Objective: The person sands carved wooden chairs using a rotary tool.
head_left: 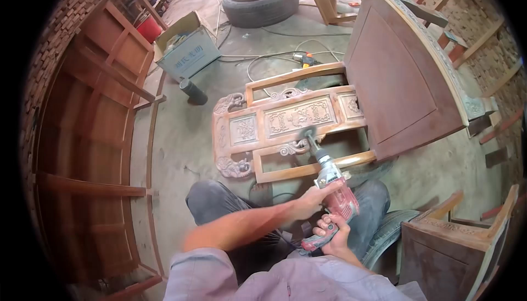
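Observation:
I hold a red and grey power tool [334, 191] with both hands. My left hand [310, 198] wraps its front body; my right hand [331, 232] grips the rear handle. Its round brush tip [308, 134] presses on the lower edge of a carved wooden panel [285, 122]. The panel lies flat on the concrete floor in front of my knees, with relief-carved rectangles and scrolled ends.
A large reddish wooden furniture piece [403, 76] leans at the right. A framed wooden structure [93, 136] stands at the left. A tyre [261, 7], a cardboard box [186, 51], a dark can [193, 91] and cables [285, 54] lie beyond. A small wooden piece [455, 246] sits lower right.

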